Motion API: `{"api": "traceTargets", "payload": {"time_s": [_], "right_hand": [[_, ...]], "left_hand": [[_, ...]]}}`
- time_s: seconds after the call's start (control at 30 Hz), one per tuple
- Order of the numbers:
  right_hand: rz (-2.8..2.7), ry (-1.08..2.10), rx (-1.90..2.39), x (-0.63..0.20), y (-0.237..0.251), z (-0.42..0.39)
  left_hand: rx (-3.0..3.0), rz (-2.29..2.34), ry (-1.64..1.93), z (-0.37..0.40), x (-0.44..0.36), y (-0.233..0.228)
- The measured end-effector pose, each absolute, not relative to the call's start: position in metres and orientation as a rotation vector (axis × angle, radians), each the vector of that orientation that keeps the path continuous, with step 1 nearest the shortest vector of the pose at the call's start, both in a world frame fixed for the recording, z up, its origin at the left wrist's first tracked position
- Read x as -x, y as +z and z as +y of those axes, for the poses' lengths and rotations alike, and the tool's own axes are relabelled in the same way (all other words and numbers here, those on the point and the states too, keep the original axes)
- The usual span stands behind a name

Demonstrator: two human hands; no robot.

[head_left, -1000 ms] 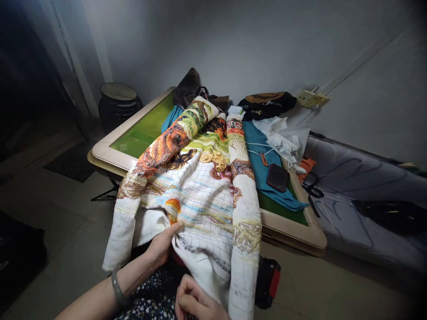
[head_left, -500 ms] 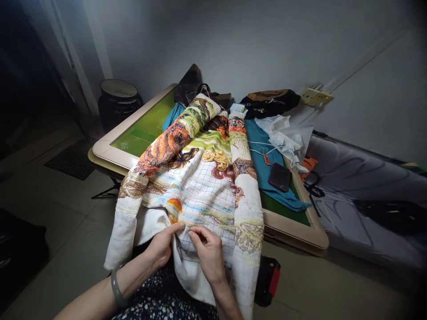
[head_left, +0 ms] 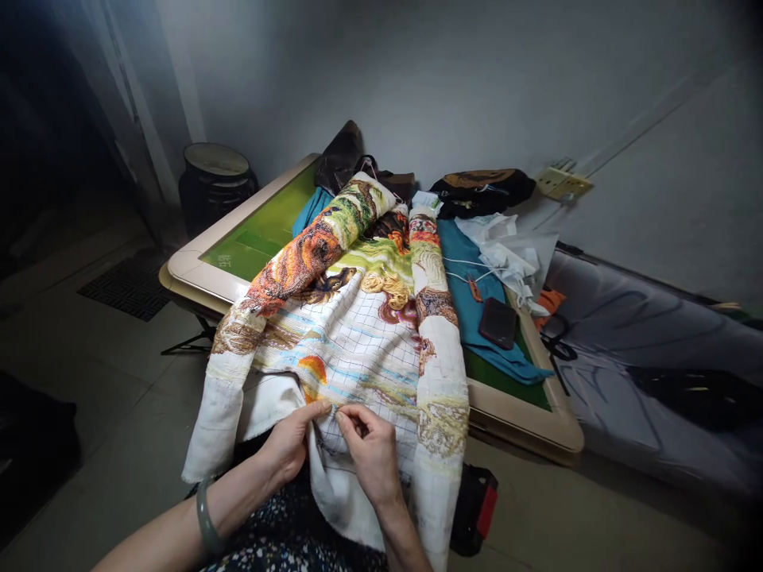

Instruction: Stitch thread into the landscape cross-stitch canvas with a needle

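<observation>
Nearest me, my left hand [head_left: 290, 441] pinches a fold of the cross-stitch cloth [head_left: 358, 342] at its near edge, thumb pressed on top. My right hand [head_left: 370, 451] sits just beside it, fingertips pinched together on the gridded fabric, perhaps on a needle too small to see. I judge the cloth soft, light and floppy, best gripped close to the stitching spot. It drapes from my lap onto the green-topped table [head_left: 250, 238], far side against a grey wall.

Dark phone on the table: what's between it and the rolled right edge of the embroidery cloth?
Head view: only teal fabric lies between the phone and the cloth roll; a white cord with an orange tag lies just beyond.
</observation>
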State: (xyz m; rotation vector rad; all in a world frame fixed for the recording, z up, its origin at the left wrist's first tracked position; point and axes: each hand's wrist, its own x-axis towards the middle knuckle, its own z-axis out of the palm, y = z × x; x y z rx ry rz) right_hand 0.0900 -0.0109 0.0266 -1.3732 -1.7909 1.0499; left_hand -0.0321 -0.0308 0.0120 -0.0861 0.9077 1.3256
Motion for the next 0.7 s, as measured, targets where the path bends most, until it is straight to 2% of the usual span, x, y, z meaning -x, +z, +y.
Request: {"api": "traceTargets", "payload": {"time_s": [0.7], "right_hand": [[-1.81, 1.039, 1.31, -0.0902, 0.0255, -0.0096]], "left_hand": [[0.136, 0.93, 1.337, -0.0299, 0.0302, 0.0119]]}}
